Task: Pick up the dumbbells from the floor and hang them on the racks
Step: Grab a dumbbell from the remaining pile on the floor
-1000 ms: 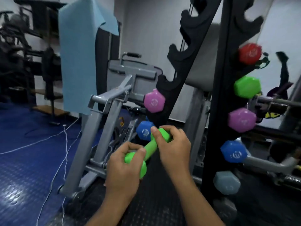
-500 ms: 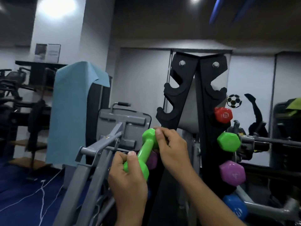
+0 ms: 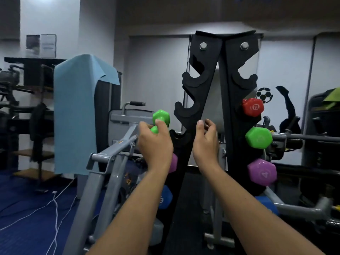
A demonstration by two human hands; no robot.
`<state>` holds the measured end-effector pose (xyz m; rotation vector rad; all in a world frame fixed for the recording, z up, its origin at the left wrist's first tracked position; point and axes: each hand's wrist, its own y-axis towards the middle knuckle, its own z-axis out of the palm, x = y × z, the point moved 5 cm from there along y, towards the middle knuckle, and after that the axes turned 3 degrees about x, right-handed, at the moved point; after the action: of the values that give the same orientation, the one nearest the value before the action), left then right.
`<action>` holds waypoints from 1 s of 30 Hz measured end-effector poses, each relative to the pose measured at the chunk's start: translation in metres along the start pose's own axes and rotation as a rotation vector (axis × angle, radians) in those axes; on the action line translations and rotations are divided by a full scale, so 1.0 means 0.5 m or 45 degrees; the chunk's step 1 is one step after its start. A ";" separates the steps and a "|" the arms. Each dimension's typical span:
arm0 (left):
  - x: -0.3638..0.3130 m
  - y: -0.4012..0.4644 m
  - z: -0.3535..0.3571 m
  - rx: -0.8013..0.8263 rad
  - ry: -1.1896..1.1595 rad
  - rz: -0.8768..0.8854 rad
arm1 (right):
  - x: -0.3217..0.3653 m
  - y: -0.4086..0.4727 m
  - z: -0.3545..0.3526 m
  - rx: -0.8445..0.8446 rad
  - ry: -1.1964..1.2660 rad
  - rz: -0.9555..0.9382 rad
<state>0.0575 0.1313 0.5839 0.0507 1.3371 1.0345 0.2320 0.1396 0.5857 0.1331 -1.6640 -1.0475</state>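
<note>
My left hand (image 3: 155,144) grips a green dumbbell (image 3: 161,118) by its handle, holding it upright just left of the black rack's (image 3: 198,100) left upright, beside an empty cradle. My right hand (image 3: 206,138) hovers in front of the rack with fingers loosely curled and holds nothing. On the right upright hang a red dumbbell (image 3: 253,107), a green dumbbell (image 3: 259,138), a purple dumbbell (image 3: 262,172) and a blue dumbbell (image 3: 267,205). Purple (image 3: 173,163) and blue (image 3: 165,197) dumbbell ends show on the left side behind my left arm.
A grey weight machine frame (image 3: 103,173) stands close at the left, under my left arm. A light blue mat (image 3: 77,111) drapes over a bench behind it. White cables (image 3: 55,201) lie on the blue floor. More grey bars (image 3: 303,138) extend to the right.
My right hand has let go of the green dumbbell and moved right, in front of the rack. My left hand has raised the dumbbell alone. The view has tilted upward.
</note>
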 end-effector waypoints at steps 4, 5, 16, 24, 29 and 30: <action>0.009 0.028 0.046 0.122 0.158 0.110 | -0.013 0.011 0.021 0.115 0.038 0.016; 0.007 0.030 0.051 0.147 0.186 0.148 | -0.015 0.013 0.029 0.145 0.057 0.023; -0.012 0.048 0.087 0.360 0.405 0.474 | -0.026 0.024 0.052 0.266 -0.006 -0.036; -0.036 0.073 0.104 0.634 0.531 0.974 | -0.026 0.022 0.052 0.297 0.057 -0.070; -0.015 0.064 0.089 0.507 0.504 0.809 | -0.032 0.011 0.054 0.301 0.108 -0.054; -0.005 0.060 0.082 0.467 0.489 0.730 | -0.032 0.007 0.054 0.317 0.104 -0.055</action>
<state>0.0736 0.1681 0.6152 0.5611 1.9158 1.3002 0.2171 0.1659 0.5766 0.3712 -1.7179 -0.8522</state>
